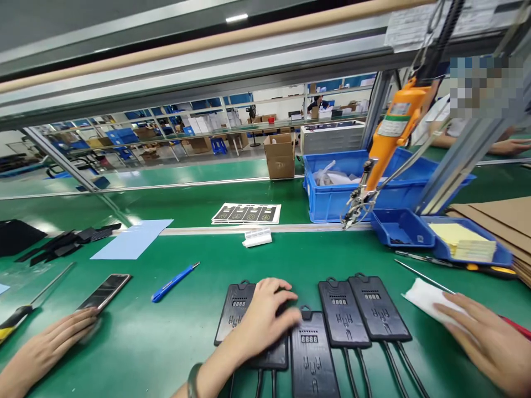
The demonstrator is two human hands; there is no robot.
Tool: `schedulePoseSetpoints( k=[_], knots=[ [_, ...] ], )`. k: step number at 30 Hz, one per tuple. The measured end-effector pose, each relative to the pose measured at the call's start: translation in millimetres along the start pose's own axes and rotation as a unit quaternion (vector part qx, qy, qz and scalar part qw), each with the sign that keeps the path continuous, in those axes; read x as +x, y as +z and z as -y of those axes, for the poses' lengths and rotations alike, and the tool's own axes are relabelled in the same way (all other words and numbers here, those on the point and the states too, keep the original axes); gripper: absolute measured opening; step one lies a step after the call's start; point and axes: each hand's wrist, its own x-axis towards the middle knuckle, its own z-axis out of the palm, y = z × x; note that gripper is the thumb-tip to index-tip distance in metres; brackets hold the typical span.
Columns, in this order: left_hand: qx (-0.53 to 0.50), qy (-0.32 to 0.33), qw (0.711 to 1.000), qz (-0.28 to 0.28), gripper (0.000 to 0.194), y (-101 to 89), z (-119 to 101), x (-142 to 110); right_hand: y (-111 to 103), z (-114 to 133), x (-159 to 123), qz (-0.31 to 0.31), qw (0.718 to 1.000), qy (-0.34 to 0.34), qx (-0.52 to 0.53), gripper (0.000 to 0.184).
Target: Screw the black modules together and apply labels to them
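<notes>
My left hand (265, 315), a bracelet on its wrist, is over two black controller boxes on the left of a row. Its fingers are bent a little and apart, with the thumb out to the right, and it partly hides the leftmost box (227, 320) and the one beside it (271, 354). Right of it lie more black controller boxes (313, 354), (344, 312), (379, 307), each with a small digit display; dark cables leave the lower ends of several. At the right, my right hand (485, 337) holds a folded white cloth (425, 298).
Another person's hand (50, 342) touches a phone (105, 290) at the left. A blue pen-like tool (174, 283), a white piece (257, 237) and printed label sheets (246, 213) lie ahead. An orange electric screwdriver (392, 130) hangs over blue bins (402, 229). A thin metal rod (423, 275) lies by the cloth.
</notes>
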Motion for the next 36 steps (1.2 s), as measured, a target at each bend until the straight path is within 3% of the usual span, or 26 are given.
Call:
schedulePoseSetpoints(
  k=[2,4,7,10,13,16,21,25,31,36],
  knots=[
    [0.059,0.088,0.993,0.043,0.098,6.1,-6,-16,2,23,5,0.061,0.998,-0.033,0.000,0.053],
    [0.107,0.143,0.980,0.085,0.122,14.0,-8,-25,6,56,16,0.108,0.992,-0.067,0.009,0.055],
    [0.128,0.148,0.976,0.095,0.116,22.0,-2,-22,18,97,36,0.142,0.980,-0.141,0.010,0.086],
    [0.126,0.147,0.977,0.092,0.112,22.3,4,-8,35,115,48,0.143,0.972,-0.187,0.002,0.110],
    [0.131,0.156,0.974,0.097,0.112,17.6,4,-1,45,116,48,0.119,0.971,-0.209,-0.015,0.110],
    [0.154,0.120,0.978,0.079,0.120,6.2,10,-11,45,114,41,0.098,0.971,-0.217,-0.027,0.107],
    [0.178,0.037,0.981,0.064,0.136,-21.8,54,-47,41,115,27,0.070,0.970,-0.232,-0.034,0.101],
    [0.177,0.032,0.982,0.050,0.139,-24.4,78,-65,50,113,20,0.035,0.972,-0.230,-0.038,0.096],
    [0.191,0.036,0.980,0.032,0.119,-16.2,67,-73,64,100,17,0.033,0.963,-0.259,-0.071,0.093],
    [0.192,0.107,0.975,0.022,0.117,-2.9,38,-68,72,114,21,-0.040,0.965,-0.234,-0.114,0.103]
  ],
)
